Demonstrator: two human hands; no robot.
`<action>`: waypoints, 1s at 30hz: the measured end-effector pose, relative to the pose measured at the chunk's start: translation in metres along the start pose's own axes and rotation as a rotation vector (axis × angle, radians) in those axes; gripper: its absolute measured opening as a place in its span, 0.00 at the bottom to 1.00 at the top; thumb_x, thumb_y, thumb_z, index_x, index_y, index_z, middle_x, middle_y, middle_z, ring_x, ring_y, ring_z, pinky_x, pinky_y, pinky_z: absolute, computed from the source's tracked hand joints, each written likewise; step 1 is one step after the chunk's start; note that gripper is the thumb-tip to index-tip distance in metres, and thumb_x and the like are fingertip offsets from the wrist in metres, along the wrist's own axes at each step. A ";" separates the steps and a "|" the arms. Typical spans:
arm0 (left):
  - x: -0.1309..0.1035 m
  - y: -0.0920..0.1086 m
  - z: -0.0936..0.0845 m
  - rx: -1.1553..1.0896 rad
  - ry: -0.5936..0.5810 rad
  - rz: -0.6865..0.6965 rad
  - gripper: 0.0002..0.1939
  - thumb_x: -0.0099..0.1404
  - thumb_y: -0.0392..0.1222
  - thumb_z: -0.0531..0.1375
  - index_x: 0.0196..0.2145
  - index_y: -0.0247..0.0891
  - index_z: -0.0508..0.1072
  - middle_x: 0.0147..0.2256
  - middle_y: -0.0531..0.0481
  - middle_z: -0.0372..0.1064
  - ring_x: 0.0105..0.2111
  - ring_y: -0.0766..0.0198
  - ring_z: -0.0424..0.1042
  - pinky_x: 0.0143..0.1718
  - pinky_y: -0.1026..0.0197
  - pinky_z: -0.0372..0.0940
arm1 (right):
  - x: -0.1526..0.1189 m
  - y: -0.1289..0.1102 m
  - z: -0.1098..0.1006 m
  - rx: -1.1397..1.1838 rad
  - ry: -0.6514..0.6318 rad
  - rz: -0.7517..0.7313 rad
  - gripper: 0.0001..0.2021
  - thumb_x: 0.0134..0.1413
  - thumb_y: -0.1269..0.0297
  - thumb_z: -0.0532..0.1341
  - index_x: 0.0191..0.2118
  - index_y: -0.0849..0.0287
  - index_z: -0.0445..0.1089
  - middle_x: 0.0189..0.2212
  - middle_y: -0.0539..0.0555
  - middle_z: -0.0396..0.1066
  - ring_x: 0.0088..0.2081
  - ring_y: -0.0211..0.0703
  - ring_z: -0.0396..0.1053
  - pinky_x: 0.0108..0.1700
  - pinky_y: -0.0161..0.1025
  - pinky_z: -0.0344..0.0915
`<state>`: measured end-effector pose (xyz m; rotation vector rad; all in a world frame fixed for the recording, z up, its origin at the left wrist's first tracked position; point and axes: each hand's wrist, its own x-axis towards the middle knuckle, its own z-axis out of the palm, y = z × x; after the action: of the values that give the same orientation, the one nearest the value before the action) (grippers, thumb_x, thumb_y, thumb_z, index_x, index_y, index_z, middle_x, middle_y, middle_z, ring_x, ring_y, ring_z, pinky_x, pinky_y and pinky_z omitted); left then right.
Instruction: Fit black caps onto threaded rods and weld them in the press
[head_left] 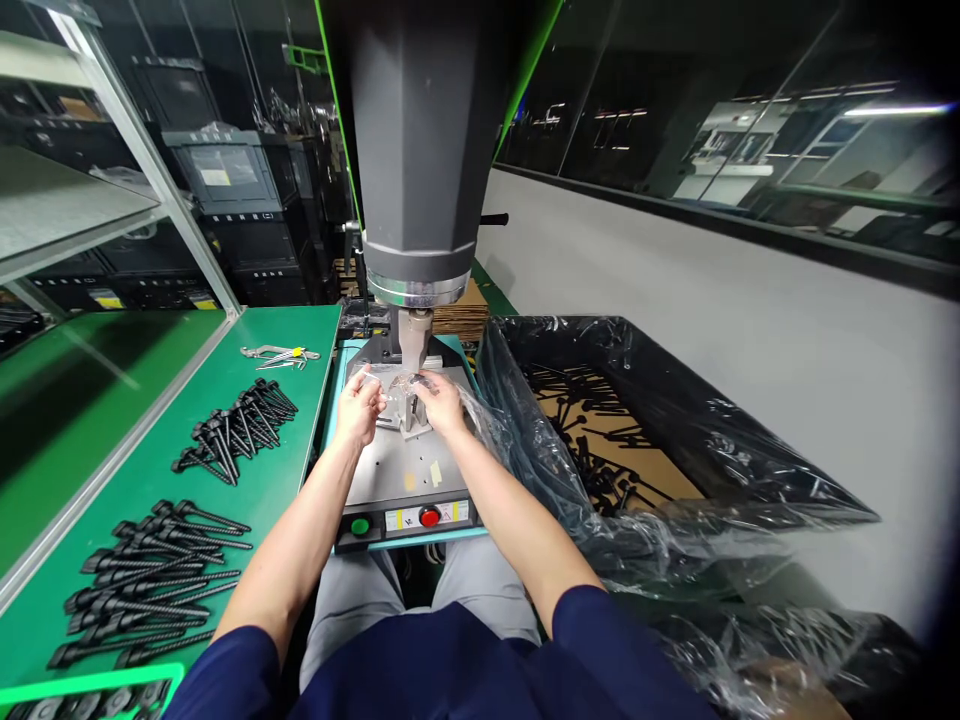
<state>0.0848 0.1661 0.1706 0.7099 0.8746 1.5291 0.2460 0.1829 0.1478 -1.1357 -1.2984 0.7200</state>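
Note:
Both hands are at the metal fixture (415, 425), under the machine's welding horn (414, 340). My left hand (360, 408) is to the left of the fixture, fingers pinched on thin clear plastic film (388, 384). On the other side, my right hand (444, 402) is closed at the fixture's top, its fingertips on the shiny film. The film partly covers the fixture, so any small part beneath it is hard to make out. The large grey machine head (416, 130) hangs directly above.
Black screw-like parts (150, 570) lie in two groups on the green table (292, 330), with wrenches (281, 355) behind. A plastic-lined box (675, 470) at right holds similar parts. A green button (361, 525) and red button (429, 516) sit on the machine's front.

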 end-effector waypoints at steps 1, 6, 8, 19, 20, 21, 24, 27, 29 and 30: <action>0.001 0.000 0.000 0.001 0.006 0.002 0.35 0.52 0.39 0.69 0.57 0.36 0.65 0.24 0.58 0.66 0.20 0.73 0.67 0.22 0.71 0.61 | 0.004 0.001 0.003 -0.026 0.006 0.013 0.10 0.46 0.64 0.65 0.38 0.54 0.76 0.42 0.55 0.74 0.49 0.51 0.68 0.56 0.47 0.61; 0.001 0.001 -0.001 0.010 0.027 0.011 0.35 0.52 0.38 0.67 0.57 0.34 0.65 0.23 0.59 0.66 0.20 0.73 0.67 0.21 0.70 0.61 | 0.017 0.009 0.009 0.024 -0.037 0.186 0.15 0.38 0.63 0.70 0.37 0.58 0.73 0.41 0.55 0.74 0.46 0.49 0.70 0.53 0.47 0.64; 0.001 0.002 -0.003 0.016 0.033 0.009 0.35 0.52 0.38 0.67 0.57 0.35 0.65 0.24 0.59 0.66 0.20 0.73 0.67 0.21 0.71 0.61 | 0.019 0.010 0.006 0.108 -0.124 0.241 0.18 0.39 0.61 0.70 0.39 0.57 0.72 0.40 0.53 0.75 0.43 0.48 0.71 0.52 0.47 0.65; 0.005 -0.001 -0.009 0.024 0.037 0.004 0.34 0.51 0.39 0.68 0.56 0.36 0.66 0.25 0.58 0.66 0.20 0.73 0.68 0.21 0.71 0.61 | 0.025 0.016 0.003 0.080 -0.128 0.141 0.10 0.44 0.59 0.65 0.33 0.57 0.73 0.36 0.53 0.74 0.44 0.49 0.70 0.49 0.44 0.65; 0.005 -0.002 -0.009 0.023 0.037 0.005 0.34 0.51 0.39 0.68 0.56 0.36 0.66 0.25 0.58 0.66 0.20 0.73 0.68 0.21 0.71 0.61 | 0.024 0.016 0.005 0.065 -0.106 0.144 0.10 0.43 0.59 0.66 0.33 0.57 0.72 0.36 0.53 0.74 0.45 0.50 0.70 0.49 0.44 0.65; 0.005 -0.002 -0.010 0.023 0.037 0.006 0.33 0.51 0.39 0.68 0.56 0.36 0.66 0.25 0.58 0.66 0.20 0.73 0.68 0.21 0.71 0.62 | 0.023 0.017 0.008 0.048 -0.080 0.150 0.10 0.43 0.59 0.66 0.34 0.57 0.72 0.36 0.53 0.74 0.45 0.50 0.69 0.49 0.44 0.65; 0.004 -0.002 -0.010 0.021 0.038 0.010 0.34 0.51 0.39 0.68 0.56 0.35 0.67 0.24 0.58 0.66 0.20 0.73 0.68 0.21 0.71 0.61 | 0.020 0.018 0.015 0.023 -0.006 0.177 0.12 0.43 0.60 0.67 0.35 0.56 0.69 0.38 0.52 0.73 0.45 0.48 0.68 0.50 0.44 0.64; 0.002 -0.004 -0.010 0.011 0.037 0.011 0.34 0.51 0.38 0.68 0.56 0.34 0.67 0.24 0.58 0.66 0.20 0.73 0.67 0.21 0.71 0.61 | 0.016 0.018 0.017 0.072 -0.008 0.213 0.13 0.44 0.60 0.67 0.36 0.56 0.68 0.39 0.52 0.73 0.44 0.46 0.69 0.52 0.44 0.64; 0.001 -0.005 -0.010 0.010 0.041 0.008 0.34 0.51 0.38 0.68 0.56 0.34 0.67 0.24 0.58 0.66 0.20 0.72 0.67 0.20 0.71 0.60 | 0.013 0.018 0.014 0.129 -0.052 0.245 0.16 0.42 0.60 0.68 0.38 0.55 0.68 0.40 0.52 0.73 0.44 0.46 0.70 0.53 0.45 0.64; 0.000 -0.006 -0.010 0.013 0.044 0.006 0.34 0.51 0.38 0.68 0.56 0.35 0.67 0.24 0.58 0.66 0.20 0.72 0.68 0.21 0.71 0.60 | 0.012 0.018 0.012 0.162 -0.084 0.254 0.18 0.41 0.60 0.69 0.40 0.55 0.68 0.41 0.52 0.74 0.45 0.46 0.70 0.54 0.45 0.64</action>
<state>0.0797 0.1651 0.1603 0.6907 0.9170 1.5504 0.2394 0.2026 0.1339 -1.1589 -1.1530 1.0521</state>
